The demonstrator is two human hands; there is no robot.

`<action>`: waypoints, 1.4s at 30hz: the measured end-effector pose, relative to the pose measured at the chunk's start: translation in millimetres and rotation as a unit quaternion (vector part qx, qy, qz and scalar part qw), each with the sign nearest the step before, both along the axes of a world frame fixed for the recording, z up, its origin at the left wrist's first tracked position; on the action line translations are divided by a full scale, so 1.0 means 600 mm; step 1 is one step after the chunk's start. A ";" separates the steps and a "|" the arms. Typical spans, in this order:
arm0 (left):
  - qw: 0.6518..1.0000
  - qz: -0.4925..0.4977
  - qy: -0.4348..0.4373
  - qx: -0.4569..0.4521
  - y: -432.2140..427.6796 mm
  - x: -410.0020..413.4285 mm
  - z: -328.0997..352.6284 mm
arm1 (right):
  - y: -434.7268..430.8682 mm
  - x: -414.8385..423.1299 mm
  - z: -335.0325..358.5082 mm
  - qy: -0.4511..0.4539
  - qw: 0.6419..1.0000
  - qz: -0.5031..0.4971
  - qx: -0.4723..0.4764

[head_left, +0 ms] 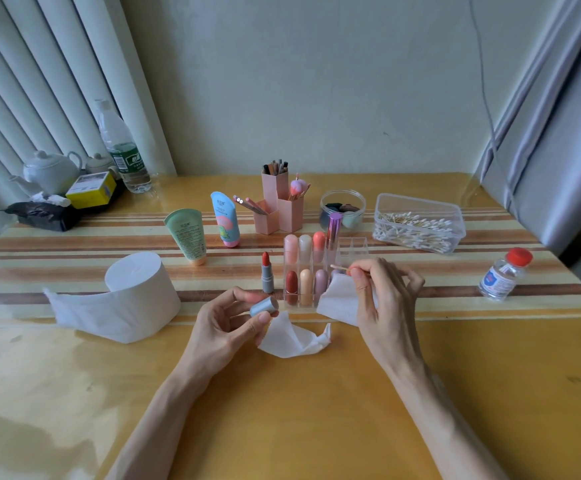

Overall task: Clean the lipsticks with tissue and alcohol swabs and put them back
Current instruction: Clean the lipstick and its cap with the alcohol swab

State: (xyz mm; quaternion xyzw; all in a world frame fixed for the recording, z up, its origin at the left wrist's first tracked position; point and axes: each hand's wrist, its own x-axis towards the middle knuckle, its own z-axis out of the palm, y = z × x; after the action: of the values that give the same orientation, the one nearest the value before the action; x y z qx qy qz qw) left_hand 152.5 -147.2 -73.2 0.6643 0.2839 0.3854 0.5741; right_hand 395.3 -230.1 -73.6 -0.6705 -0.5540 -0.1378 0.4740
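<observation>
— Where's the lipstick?
— The uncapped red lipstick [266,271] stands upright on the table, just left of the clear organizer [353,245].
— And the hands?
— The left hand [226,323] pinches a silver cap [264,305]. The right hand [382,299] grips a cotton swab [340,268] and a folded tissue [337,301] (both at once).

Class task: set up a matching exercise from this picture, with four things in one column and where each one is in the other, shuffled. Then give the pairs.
1. silver cap
2. cotton swab
3. open red lipstick
4. red-capped bottle

A. standing beside the clear organizer
B. held in the left hand
C. standing alone, far right
D. pinched in the right hand

Pairs: 1-B, 2-D, 3-A, 4-C
</observation>
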 end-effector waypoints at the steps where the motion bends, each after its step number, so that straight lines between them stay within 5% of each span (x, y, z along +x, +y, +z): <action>1: 1.000 -0.001 0.000 0.001 0.000 -0.001 0.000 | -0.004 0.001 -0.003 0.005 1.000 -0.002 0.003; 10: 1.000 0.005 0.004 0.005 -0.001 0.001 0.003 | -0.040 0.056 -0.031 -0.005 0.991 -0.130 -0.028; 22: 1.000 0.018 0.000 -0.003 0.000 0.002 0.001 | 0.009 0.092 -0.064 0.095 0.946 -0.292 -0.106; 26: 1.000 0.021 0.002 -0.004 -0.001 0.002 0.001 | 0.005 0.106 -0.048 0.095 0.935 -0.340 -0.042; 29: 1.000 0.029 -0.003 -0.008 0.001 0.002 0.002 | -0.022 0.109 -0.035 0.056 0.954 -0.294 0.011; 35: 1.000 0.028 -0.003 -0.006 0.001 0.003 0.002 | -0.048 0.110 -0.043 0.052 0.979 -0.159 -0.116; 42: 0.999 0.034 0.000 -0.009 0.001 0.000 0.003 | -0.041 0.103 -0.060 0.047 0.974 -0.143 -0.167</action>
State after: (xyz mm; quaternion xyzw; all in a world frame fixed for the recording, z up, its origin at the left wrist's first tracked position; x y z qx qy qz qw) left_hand 152.7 -146.8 -71.6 0.6489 0.3098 0.4021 0.5668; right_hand 457.2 -254.7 -109.6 -0.8183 -0.4448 -0.0781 0.3556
